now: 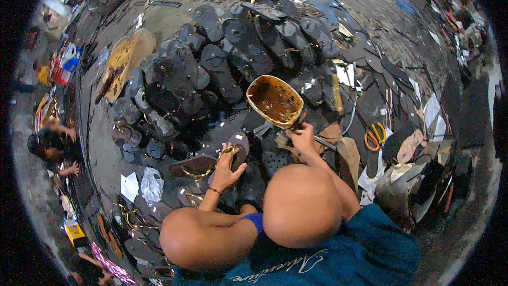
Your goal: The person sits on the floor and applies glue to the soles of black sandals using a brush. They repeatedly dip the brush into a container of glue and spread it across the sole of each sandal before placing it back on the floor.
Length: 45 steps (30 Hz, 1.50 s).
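My left hand [224, 178] reaches over a dark sandal [241, 147] with a gold strap and a small white label. Its fingers are at the strap, gripping the sandal, and the thumb stands out to the side. Another gold-strapped sandal [194, 166] lies just to its left. My right hand [303, 141] is closed right beside an oval tub [257, 107] with brown, sticky-looking residue inside. What the right fingers hold is hidden; a dark shape shows at the fingertips, against the tub's near edge.
A large heap of dark soles [217, 69] lies beyond my hands. Orange-handled scissors [374, 136] and cut scraps lie to the right. A stained yellowish board [120, 69] is at the left, with a clear plastic bag [152, 186] nearer. Other people's hands [69, 169] show at the far left.
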{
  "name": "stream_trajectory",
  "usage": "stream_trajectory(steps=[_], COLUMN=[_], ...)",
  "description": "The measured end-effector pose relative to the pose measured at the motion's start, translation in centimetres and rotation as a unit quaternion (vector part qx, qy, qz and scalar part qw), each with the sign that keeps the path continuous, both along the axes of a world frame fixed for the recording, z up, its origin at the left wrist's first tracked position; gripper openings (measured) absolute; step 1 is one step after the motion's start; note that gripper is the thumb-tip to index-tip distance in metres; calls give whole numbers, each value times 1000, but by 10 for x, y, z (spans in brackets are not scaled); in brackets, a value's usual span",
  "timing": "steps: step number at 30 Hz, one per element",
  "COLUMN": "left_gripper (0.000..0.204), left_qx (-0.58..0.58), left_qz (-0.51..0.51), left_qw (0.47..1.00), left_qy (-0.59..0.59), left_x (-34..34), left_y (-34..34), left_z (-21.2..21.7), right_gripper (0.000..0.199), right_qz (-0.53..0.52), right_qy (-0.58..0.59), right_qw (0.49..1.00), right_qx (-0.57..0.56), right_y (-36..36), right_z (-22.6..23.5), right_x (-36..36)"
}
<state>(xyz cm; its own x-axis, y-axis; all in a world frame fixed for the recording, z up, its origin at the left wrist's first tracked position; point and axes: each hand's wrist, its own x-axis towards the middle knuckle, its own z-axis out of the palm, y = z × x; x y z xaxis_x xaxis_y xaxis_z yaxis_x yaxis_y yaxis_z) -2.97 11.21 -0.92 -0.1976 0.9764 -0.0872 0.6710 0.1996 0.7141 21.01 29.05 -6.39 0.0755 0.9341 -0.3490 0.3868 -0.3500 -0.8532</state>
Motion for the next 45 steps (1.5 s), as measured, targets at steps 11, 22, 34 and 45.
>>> stream_trajectory(steps=[11,22,34,45], left_gripper=[79,50,46,51], left_qx=[-106,64,72,139], left_qz=[-59,305,292,282], left_qw=[992,864,642,622], left_qy=[32,-394,-706,-717], left_x=[-5,-36,-42,-62], left_y=[45,-4,76,87], left_z=[-21,17,102,112], right_gripper=[29,38,30,24], right_qz=[277,404,147,308], right_qy=[-71,-290,400,243], right_qw=[930,854,895,893], right_qx=[229,151,-130,219], right_y=[90,94,108,54], right_z=[122,156,228,259], right_x=[-31,-16,-14,-161])
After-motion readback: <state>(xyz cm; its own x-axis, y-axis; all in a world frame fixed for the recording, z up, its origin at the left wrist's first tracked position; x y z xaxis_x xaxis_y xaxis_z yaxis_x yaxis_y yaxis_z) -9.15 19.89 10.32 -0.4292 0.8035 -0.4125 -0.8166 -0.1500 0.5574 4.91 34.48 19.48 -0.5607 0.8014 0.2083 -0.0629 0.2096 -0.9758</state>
